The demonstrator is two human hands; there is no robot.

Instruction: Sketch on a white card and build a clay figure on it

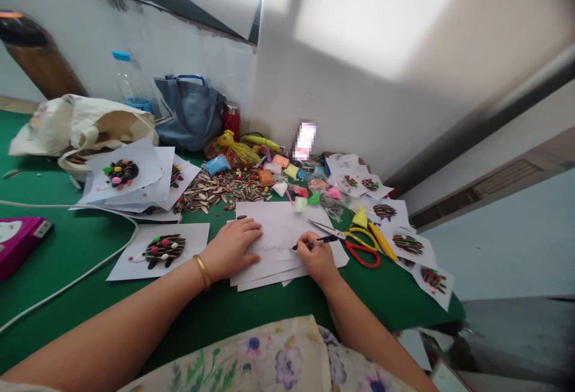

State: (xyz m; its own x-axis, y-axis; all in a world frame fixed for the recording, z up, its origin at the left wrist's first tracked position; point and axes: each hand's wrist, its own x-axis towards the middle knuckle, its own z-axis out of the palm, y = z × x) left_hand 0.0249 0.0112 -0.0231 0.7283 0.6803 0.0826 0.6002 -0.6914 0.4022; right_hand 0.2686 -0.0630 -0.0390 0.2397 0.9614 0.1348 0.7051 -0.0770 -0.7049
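My left hand (236, 247) lies flat with its fingers spread on the left part of a stack of white paper (274, 218). In my right hand (317, 260) a black pen (327, 239) is gripped, its tip at the sheet. Faint outline marks show on the top sheet near the tip. One dark seed (242, 217) rests by the sheet's upper left corner. Open scissors (359, 241) with yellow and red handles lie to the right, the blades reaching over the paper. Left of my left hand is a card with a seed hedgehog (165, 251) dotted with coloured balls.
Sunflower seeds (220, 188) and bags of coloured clay (266, 178) lie behind the paper. Finished seed pictures sit in a pile (123, 176) at left and along the right edge (408, 243). A white cable (101, 263) crosses the left side. A blue bag (191, 114) stands at the wall.
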